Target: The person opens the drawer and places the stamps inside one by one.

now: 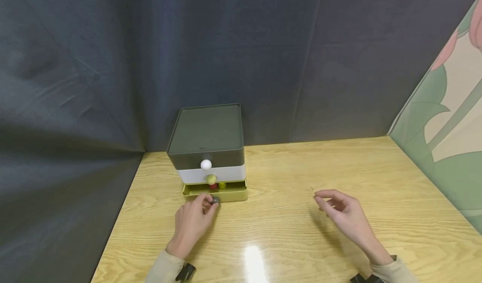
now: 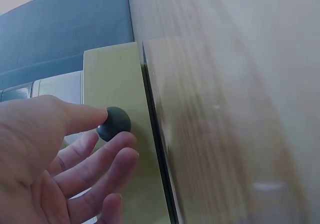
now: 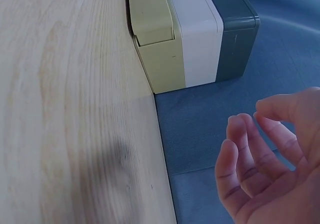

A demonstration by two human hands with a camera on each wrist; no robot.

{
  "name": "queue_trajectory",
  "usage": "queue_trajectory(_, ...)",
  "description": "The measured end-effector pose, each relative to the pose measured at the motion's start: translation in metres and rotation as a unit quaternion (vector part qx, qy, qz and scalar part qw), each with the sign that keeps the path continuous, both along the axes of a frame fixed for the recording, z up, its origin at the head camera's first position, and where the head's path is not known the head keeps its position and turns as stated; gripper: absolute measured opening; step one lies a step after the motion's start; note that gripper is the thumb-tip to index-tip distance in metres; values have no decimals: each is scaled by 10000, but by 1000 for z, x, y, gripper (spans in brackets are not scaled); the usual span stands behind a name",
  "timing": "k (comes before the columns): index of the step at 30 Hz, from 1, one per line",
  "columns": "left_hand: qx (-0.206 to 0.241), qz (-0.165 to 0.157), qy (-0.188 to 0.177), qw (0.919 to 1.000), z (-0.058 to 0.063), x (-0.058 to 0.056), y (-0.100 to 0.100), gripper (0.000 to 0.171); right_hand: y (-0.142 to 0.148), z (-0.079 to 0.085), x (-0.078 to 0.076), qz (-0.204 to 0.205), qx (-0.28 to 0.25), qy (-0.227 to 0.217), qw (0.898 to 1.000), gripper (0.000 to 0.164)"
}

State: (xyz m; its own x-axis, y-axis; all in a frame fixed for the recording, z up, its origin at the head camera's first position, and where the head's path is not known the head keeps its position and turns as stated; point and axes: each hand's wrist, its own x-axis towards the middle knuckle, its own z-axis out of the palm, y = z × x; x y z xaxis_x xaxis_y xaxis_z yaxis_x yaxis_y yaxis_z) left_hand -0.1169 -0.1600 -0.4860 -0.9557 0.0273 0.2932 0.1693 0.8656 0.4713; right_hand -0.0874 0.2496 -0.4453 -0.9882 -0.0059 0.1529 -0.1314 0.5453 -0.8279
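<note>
A small three-drawer cabinet (image 1: 211,129) stands at the back left of the table, dark green over white over olive-yellow. Its bottom drawer (image 1: 233,196) is pulled partway out, with a red thing (image 1: 213,186) and a yellow thing (image 1: 222,185) inside, both partly hidden by the drawer above. My left hand (image 1: 192,218) pinches that drawer's round dark knob (image 2: 116,123) between thumb and fingers. Over the table to the right, my right hand (image 1: 348,216) hovers with loosely bent fingers and nothing in them.
The middle drawer has a yellowish knob (image 1: 211,179), the top one a white knob (image 1: 206,164); both are closed. Behind the wooden table (image 1: 278,216) hangs a dark curtain (image 1: 263,65). A flower-patterned panel (image 1: 452,140) borders the right side.
</note>
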Motion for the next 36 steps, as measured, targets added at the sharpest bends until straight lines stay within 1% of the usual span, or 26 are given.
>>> queue_trajectory(9,51,167,35,9998,0,-10,3,13,-1,4,2,8,-19,-112,9999,23)
queue_trajectory(16,137,335,85,9993,-1,-20,5,14,-1,8,1,48,16,8,10000,21)
queue_trajectory(22,206,354,55,9991,0,-28,7,15,4,10,-3,46,54,149,9999,21)
queue_trajectory(27,231,441,-34,9988,-1,-33,8,16,8,5,-3,30,-37,-35,10000,24)
queue_trajectory(29,120,505,-47,9986,-1,-33,8,19,11,4,-3,24,-38,-31,10000,24)
queue_trajectory(31,-69,590,-53,9982,0,-32,9,24,16,6,-5,-33,57,137,9999,24)
queue_trajectory(32,-176,639,-53,9978,2,-30,8,28,21,8,-6,-124,119,264,9995,24)
queue_trajectory(34,-341,696,-83,9970,6,-24,5,37,35,14,-7,-405,241,597,9971,24)
queue_trajectory(36,-487,609,-77,9969,15,-13,-2,47,53,23,-7,-757,433,878,9923,26)
